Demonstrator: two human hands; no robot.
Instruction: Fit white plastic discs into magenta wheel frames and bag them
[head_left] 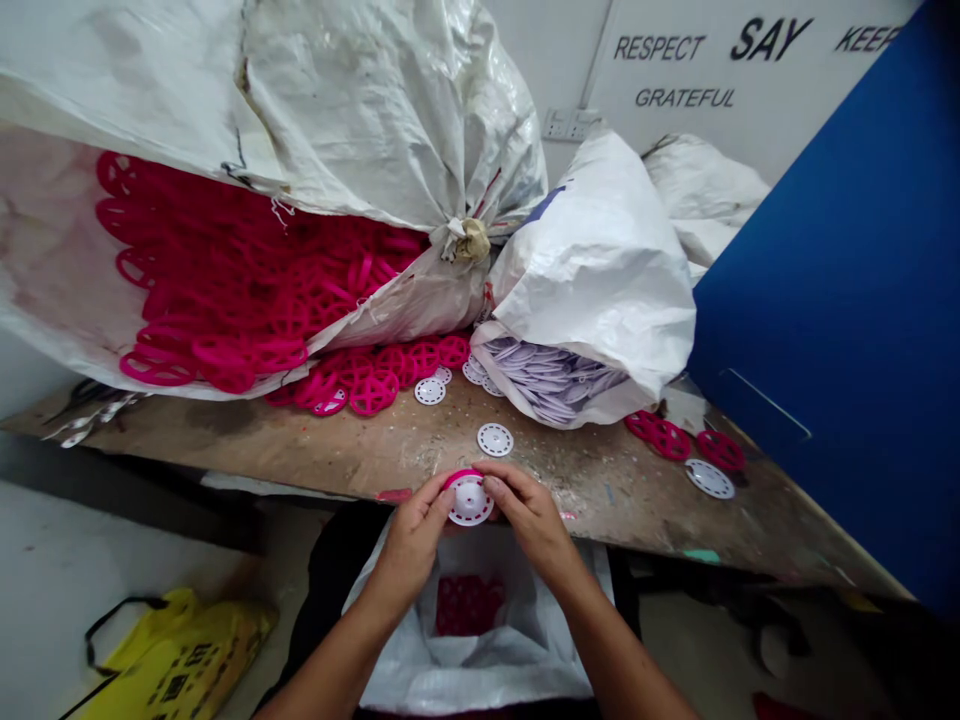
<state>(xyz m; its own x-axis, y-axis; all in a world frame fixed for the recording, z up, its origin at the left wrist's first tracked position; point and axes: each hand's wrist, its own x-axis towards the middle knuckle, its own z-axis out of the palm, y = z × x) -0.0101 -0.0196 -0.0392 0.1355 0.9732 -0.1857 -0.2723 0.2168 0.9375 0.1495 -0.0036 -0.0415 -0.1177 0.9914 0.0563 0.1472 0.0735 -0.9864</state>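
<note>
Between my two hands, just over the table's front edge, is a white slotted disc set against a pink plastic wheel, whose rim shows around the top. My left hand grips the left side, thumb on the white face. On the right side my right hand pinches it the same way. Below them an open white sack hangs at my lap, with pink pieces inside. A loose white disc lies on the table just beyond my hands.
A large sack spills pink wheels onto the table. Beside it, a smaller sack holds white discs. A blue panel stands at right, near several pink wheels. A yellow bag sits lower left.
</note>
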